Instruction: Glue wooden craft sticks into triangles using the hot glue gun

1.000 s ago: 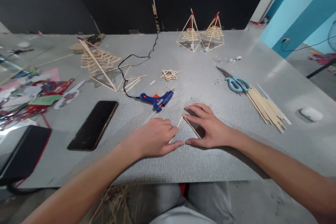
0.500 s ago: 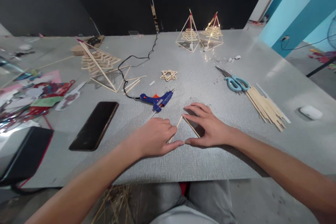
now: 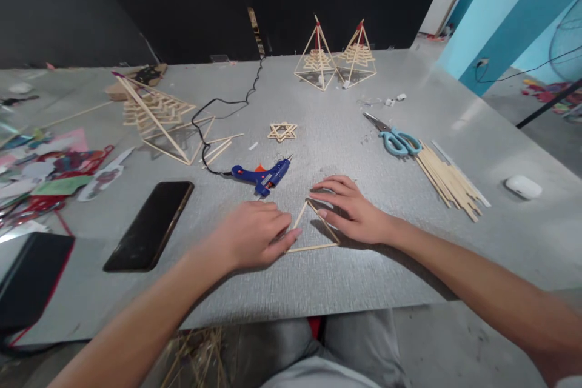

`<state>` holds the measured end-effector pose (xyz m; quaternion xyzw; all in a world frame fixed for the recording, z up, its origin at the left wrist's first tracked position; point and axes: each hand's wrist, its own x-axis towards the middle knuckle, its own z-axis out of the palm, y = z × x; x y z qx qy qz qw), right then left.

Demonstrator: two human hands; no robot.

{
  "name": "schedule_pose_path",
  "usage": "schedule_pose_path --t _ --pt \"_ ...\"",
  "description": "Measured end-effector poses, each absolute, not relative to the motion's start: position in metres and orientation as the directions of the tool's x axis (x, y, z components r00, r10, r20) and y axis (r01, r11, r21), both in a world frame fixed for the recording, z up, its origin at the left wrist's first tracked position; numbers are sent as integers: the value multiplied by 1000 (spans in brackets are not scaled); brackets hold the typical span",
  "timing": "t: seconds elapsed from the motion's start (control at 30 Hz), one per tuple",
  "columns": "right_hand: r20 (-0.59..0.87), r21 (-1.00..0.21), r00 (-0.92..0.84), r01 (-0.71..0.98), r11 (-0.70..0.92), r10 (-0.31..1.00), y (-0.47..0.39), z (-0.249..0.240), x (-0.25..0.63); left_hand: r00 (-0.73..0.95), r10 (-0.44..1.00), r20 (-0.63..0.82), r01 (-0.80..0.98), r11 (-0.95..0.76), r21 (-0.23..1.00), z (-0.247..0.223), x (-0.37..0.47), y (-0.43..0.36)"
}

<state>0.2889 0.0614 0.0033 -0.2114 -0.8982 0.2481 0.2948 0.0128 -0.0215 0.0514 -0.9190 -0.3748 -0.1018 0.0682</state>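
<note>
A triangle of thin pale sticks (image 3: pixel 313 248) lies at the near middle of the desk (image 3: pixel 318 288), one corner pointing to the far side and one stick running along the near side. It should be very light and fairly stiff along each stick, but the corners look like the weak spots, apt to twist or part under a careless pull. Best hold is probably a gentle pinch mid-stick, or a fingertip laid on each side of a corner.

The left hand (image 3: pixel 259 233) is half curled at the near left corner, its thumb and forefinger close against the left stick; with the blur I cannot tell whether it pinches. The right hand (image 3: pixel 352 209) spreads loosely over the far corner and right stick, not clenched; whether it grips or merely steadies is unclear.

Just beyond the left hand sits a blue glue gun (image 3: pixel 264 176), nozzle turned to the far right, with a small stick star (image 3: pixel 275 136) beyond it. To the right lie scissors (image 3: pixel 387 130) and a bundle of loose sticks (image 3: pixel 448 179); to the left, a phone (image 3: pixel 150 224) and, farther off, a large stick frame (image 3: pixel 152 119).
</note>
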Motion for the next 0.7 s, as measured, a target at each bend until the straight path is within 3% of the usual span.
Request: schedule_pose_path --t 0.23,0.7 --pt "374 -497 -805 245 832 460 56 4 290 556 777 293 802 -595 57 55 -10 -17" --pt "260 -477 -854 293 829 452 54 7 291 542 840 -20 833 -534 145 56 1 -23"
